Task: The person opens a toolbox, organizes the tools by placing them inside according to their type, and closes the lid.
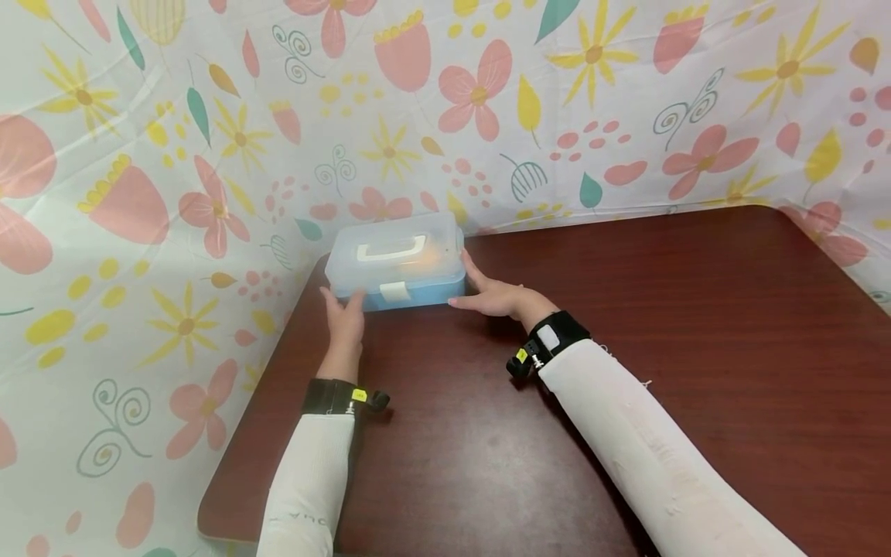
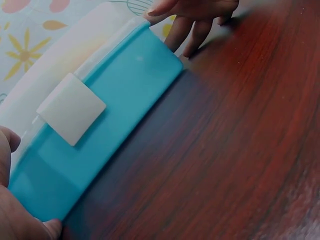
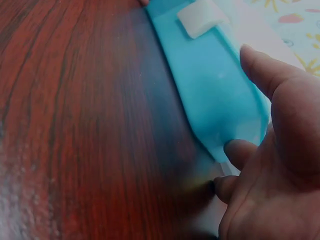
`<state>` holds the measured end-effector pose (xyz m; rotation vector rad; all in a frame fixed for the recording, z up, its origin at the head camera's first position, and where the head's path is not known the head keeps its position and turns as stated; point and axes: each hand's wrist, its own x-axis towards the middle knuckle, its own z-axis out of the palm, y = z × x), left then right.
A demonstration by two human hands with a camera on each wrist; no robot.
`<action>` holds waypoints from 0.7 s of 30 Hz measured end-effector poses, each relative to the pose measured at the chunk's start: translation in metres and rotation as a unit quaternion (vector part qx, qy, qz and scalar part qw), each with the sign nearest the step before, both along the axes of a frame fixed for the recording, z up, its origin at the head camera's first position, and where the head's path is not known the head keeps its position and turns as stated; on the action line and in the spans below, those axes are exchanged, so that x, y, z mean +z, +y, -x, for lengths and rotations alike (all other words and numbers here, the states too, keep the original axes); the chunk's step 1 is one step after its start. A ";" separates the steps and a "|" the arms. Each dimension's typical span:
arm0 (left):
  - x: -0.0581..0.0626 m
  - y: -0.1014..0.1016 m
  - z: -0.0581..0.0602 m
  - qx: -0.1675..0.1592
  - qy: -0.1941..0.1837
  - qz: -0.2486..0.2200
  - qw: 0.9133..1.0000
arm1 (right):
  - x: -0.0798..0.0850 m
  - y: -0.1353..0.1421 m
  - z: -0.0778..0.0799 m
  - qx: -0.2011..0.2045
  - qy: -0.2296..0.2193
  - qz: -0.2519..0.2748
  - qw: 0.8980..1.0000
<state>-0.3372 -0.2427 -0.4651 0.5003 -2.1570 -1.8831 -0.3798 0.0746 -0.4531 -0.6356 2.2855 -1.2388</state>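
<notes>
A box (image 1: 411, 292) with a blue base, a translucent lid (image 1: 390, 232), a white carry handle (image 1: 391, 249) and a white front latch (image 1: 395, 292) is at the table's back left. Its lid is down, and something orange shows faintly through it. My left hand (image 1: 344, 321) holds the left front corner, its thumb and fingers either side of that corner. At the opposite end, my right hand (image 1: 496, 297) holds the right corner between thumb and fingers. In the right wrist view, fingers (image 3: 240, 152) reach around the low corner of the blue base (image 3: 210, 80).
The brown wooden table (image 1: 661, 309) stretches forward and right of the box. A flower-print cloth (image 1: 418, 116) hangs close behind the box and along the left side.
</notes>
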 end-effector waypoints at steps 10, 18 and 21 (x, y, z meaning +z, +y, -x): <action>0.001 -0.001 -0.001 0.001 0.002 -0.004 1.000 | 0.004 0.002 -0.002 0.005 0.005 -0.068 0.998; -0.002 -0.002 0.001 -0.005 -0.002 -0.009 1.000 | 0.000 0.002 -0.001 0.009 -0.034 -0.012 0.999; -0.001 -0.002 0.000 -0.006 -0.001 -0.010 1.000 | -0.002 0.002 0.000 0.005 -0.035 -0.013 0.999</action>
